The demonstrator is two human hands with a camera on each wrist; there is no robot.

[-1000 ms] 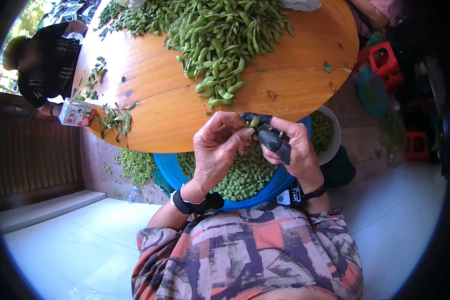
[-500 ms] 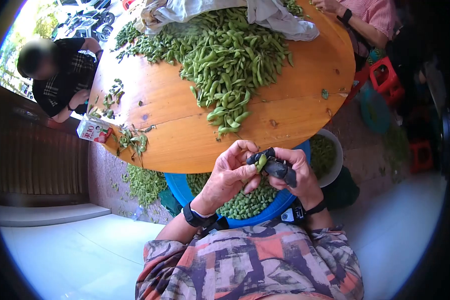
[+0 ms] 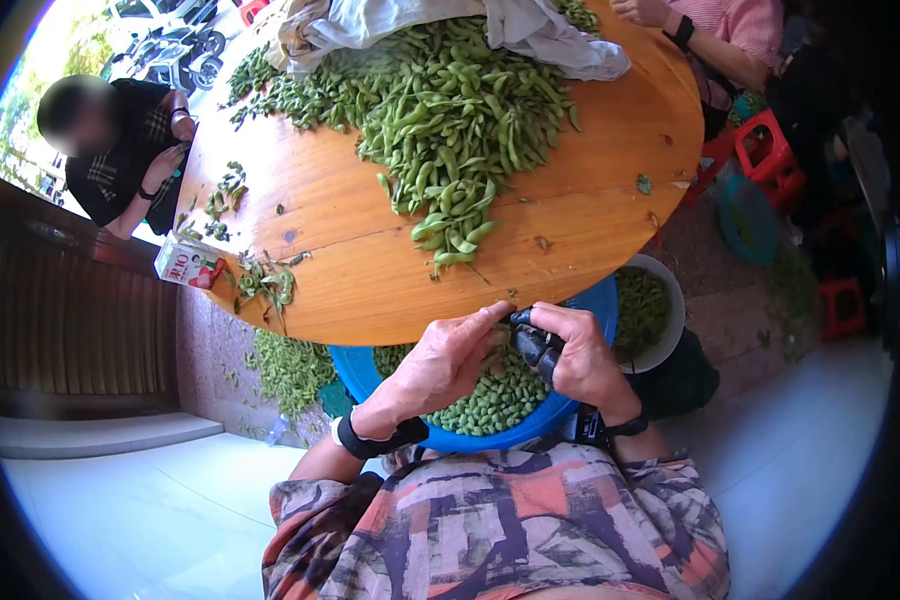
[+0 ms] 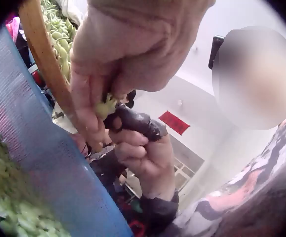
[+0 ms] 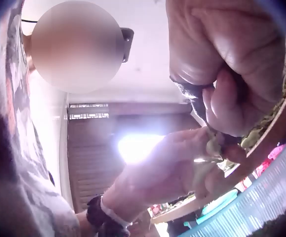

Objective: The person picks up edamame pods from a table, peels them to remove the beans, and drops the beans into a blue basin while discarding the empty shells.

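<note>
Both hands meet above the blue basket, close to the table's near edge. A pale green pod is pinched in the curled fingers of my left hand; it also shows as a green piece in the right wrist view. My right hand, with black wrapping on its thumb and forefinger, grips the pod's other side, its fingers curled. In the head view the fingers hide most of the pod. Shelled green beans lie in the basket below.
A heap of green pods covers part of the wooden table, partly under a pale cloth. A carton stands at the left edge, a white bowl right of the basket. Two other people are beside the table.
The left hand has turned, its forefinger straighter, and now covers the pod that showed between the hands. The person at the left has brought both hands together at the table's edge.
</note>
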